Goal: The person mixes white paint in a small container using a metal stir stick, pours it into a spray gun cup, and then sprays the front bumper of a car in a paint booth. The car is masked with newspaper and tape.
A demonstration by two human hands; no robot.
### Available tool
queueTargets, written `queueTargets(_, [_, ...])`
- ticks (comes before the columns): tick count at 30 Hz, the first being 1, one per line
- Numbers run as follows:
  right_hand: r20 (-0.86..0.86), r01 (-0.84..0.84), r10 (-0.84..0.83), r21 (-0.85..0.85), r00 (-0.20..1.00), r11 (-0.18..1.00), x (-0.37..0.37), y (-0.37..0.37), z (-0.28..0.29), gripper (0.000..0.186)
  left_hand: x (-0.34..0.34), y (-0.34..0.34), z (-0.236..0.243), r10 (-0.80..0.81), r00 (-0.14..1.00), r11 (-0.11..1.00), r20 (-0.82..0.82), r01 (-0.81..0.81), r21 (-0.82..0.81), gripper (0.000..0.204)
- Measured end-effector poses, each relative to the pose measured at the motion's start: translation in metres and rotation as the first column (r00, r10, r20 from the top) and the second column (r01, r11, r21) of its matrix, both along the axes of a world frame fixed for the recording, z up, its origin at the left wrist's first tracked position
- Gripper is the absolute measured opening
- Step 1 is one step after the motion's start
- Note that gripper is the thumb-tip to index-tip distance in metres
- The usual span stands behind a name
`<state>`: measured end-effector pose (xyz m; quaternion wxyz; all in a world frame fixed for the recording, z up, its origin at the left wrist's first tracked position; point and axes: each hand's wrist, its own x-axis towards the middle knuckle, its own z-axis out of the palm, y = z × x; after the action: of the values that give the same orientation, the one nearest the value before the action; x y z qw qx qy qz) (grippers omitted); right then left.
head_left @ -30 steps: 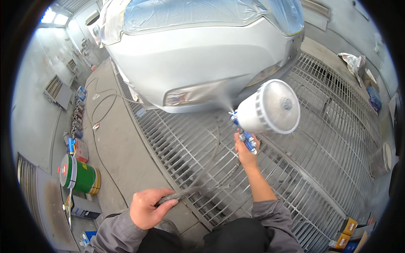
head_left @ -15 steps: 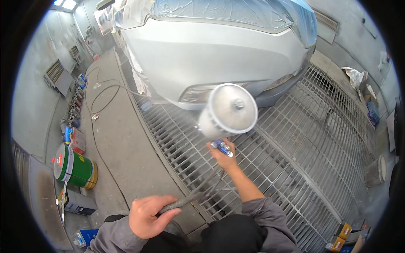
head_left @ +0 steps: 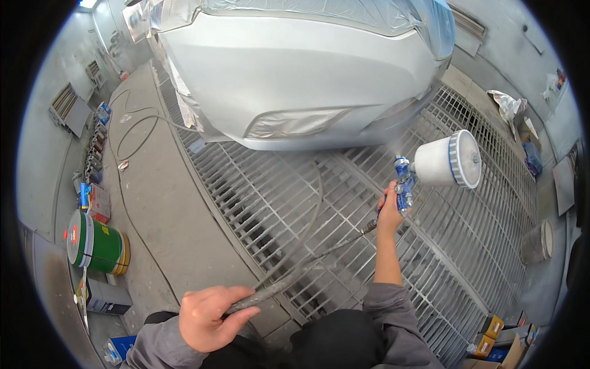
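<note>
A blue spray gun [head_left: 403, 184] is gripped in my right hand [head_left: 388, 215], fingers wrapped round its handle. Its white paint cup [head_left: 437, 163] lies tilted to the right. Pale mist hangs in front of the nozzle, towards the lower right edge of the silver-grey car bumper [head_left: 301, 74]. My left hand [head_left: 212, 317] is closed round a grey air hose [head_left: 273, 288], which runs across to the gun's handle. Silvery masking [head_left: 295, 123] covers a recess low on the bumper, and clear bluish film [head_left: 350, 13] covers the car above it.
Metal floor grating [head_left: 430, 258] lies below and to the right of the car. A loop of hose [head_left: 144, 138] rests on the floor at left. Along the left wall stand a green drum [head_left: 98, 243] and several cans. A grey bucket [head_left: 538, 242] stands at right.
My right hand has carried the spray gun to the right, and the cup has swung from facing me to lying sideways. My left hand still holds the hose. The view has shifted slightly.
</note>
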<state>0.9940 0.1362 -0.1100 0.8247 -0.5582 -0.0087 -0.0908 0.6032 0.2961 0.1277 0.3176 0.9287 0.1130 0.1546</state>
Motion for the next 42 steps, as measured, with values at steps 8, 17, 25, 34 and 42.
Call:
queueTargets(8, [-0.063,-0.197,0.194,-0.043,0.979,0.979,-0.039,0.029,0.002,0.014,0.004,0.002,-0.003,0.017,0.999,1.0,0.035,-0.017,0.007,0.031])
queueTargets(17, [-0.199,-0.401,0.38,-0.076,0.903,0.913,-0.062,0.061,0.005,0.022,-0.008,0.013,0.004,0.015,0.999,1.0,0.046,-0.015,0.001,0.031])
queueTargets(25, [-0.186,-0.015,0.022,0.04,0.982,0.999,-0.058,0.055,0.006,0.023,-0.018,0.021,0.004,0.017,0.996,0.999,0.082,-0.02,0.036,0.034])
queueTargets(34, [-0.281,-0.496,0.493,0.066,0.824,0.866,-0.138,0.141,0.002,0.018,-0.03,0.024,0.001,0.026,0.996,1.0,0.086,-0.027,0.01,0.033])
queueTargets(42, [-0.29,-0.632,0.636,0.124,0.715,0.765,-0.143,0.17,0.003,0.022,-0.038,0.024,0.002,0.064,0.994,0.998,0.091,-0.065,0.007,0.035])
